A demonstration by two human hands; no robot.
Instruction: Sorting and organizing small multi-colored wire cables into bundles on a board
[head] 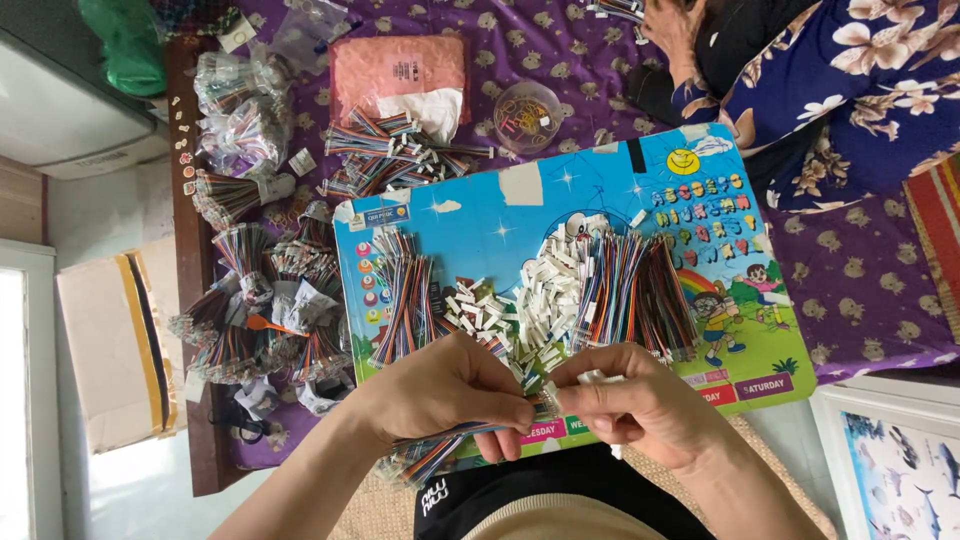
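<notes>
Both hands meet at the middle, fingertips pinched together.

The left hand (pixel 445 392) comes in from the lower left on a bare forearm, thumb and fingers closed in a pinch. The right hand (pixel 635 400) faces it, fingers curled, thumb and forefinger pressed tip to tip, wrist angled toward the lower right.

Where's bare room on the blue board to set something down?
Free: the blue board top middle, between the left wire pile and the letters; also its right edge. Crowded: white connectors, the right wire pile, and near both hands.

Bare forearms, no sleeves; black waistband with small white marking; beige top below.
</notes>
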